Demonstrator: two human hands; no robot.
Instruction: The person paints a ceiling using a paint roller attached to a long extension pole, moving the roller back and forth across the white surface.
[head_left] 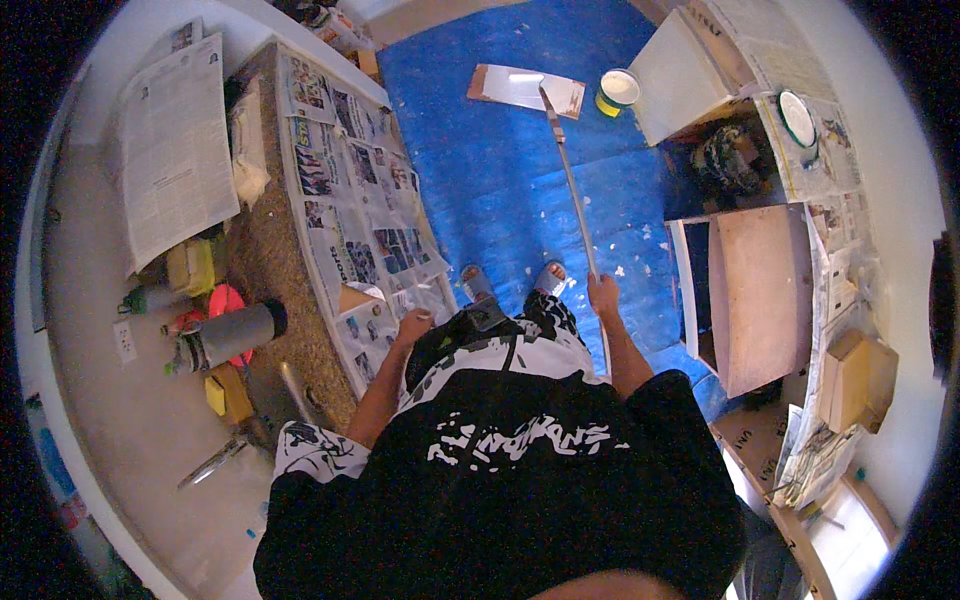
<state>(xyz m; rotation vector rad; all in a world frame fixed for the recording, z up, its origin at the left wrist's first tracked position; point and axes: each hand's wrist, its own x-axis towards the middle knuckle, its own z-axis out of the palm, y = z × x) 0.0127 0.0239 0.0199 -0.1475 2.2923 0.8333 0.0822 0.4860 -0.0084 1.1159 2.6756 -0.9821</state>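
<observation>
Gripping a long pole (pixel 570 180), right hand (pixel 603 296) closed around it.

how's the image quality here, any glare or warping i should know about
Head view: strong fisheye warp, so the newspaper-covered counter edge bows and the corners go black. Glare washes out the white paint tray on the blue tarp, and the light wall on the left is pale and washed out. The right hand on the long pole is sharp; the left hand is slightly soft.

The right hand (pixel 603 296) is fisted, arm reaching far; the left hand (pixel 412 326) is loosely curled, elbow bent.
</observation>
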